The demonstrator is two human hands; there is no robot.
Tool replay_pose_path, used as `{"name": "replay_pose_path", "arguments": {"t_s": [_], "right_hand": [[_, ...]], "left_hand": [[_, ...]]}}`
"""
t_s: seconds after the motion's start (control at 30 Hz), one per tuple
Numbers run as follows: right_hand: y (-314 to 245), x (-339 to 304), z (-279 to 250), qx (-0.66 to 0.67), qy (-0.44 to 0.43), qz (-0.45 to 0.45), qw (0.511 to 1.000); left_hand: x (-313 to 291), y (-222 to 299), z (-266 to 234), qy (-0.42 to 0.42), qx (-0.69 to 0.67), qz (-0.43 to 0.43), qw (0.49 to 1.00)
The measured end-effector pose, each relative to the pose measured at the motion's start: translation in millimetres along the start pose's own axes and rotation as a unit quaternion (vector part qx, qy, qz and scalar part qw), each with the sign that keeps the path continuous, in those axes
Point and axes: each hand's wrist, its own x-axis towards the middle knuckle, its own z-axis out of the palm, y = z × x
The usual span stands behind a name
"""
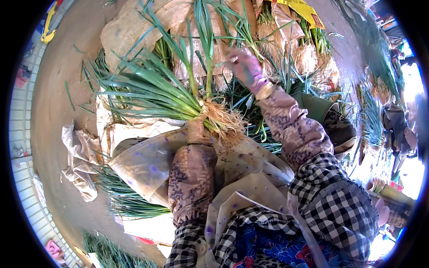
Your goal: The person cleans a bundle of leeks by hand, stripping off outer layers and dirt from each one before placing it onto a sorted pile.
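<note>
My left hand [195,129] is wrapped round the root end of a bunch of green onions [174,96], its fingers mostly hidden behind stalks and roots. The bunch's long leaves fan out to the left, and its tangled pale-brown roots [223,118] hang to the right. Two stalks [208,76] stand away from the rest and point up. Beyond the bunch, my right hand [247,69] in a patterned glove reaches out over more green onions. Motion smears its fingers, so I cannot make out whether it holds anything.
Bundled green onions with bushy roots [308,58] lie at the far side beside brown sheeting [129,33]. More leaves [129,196] lie at the left, near a crumpled pale sack [80,156]. A spotted clear plastic apron [152,163] covers my lap. A dark green boot [319,109] is at the right.
</note>
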Motion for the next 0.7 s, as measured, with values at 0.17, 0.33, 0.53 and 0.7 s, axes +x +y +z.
{"name": "replay_pose_path", "arguments": {"t_s": [0.17, 0.33, 0.53, 0.7], "right_hand": [[-20, -30, 37, 0.594, -0.360, 0.260, 0.671], [-22, -60, 53, 0.217, -0.166, 0.054, 0.960], [-135, -47, -33, 0.261, -0.340, 0.248, 0.868], [-78, -59, -90, 0.355, -0.308, 0.367, 0.802]], "left_hand": [[-23, 16, 27, 0.059, 0.172, 0.022, 0.983], [-17, 13, 38, 0.026, 0.224, 0.058, 0.973], [33, -23, -46, -0.068, 0.088, 0.045, 0.993], [-16, 1, 11, -0.037, -0.067, -0.017, 0.997]]}}
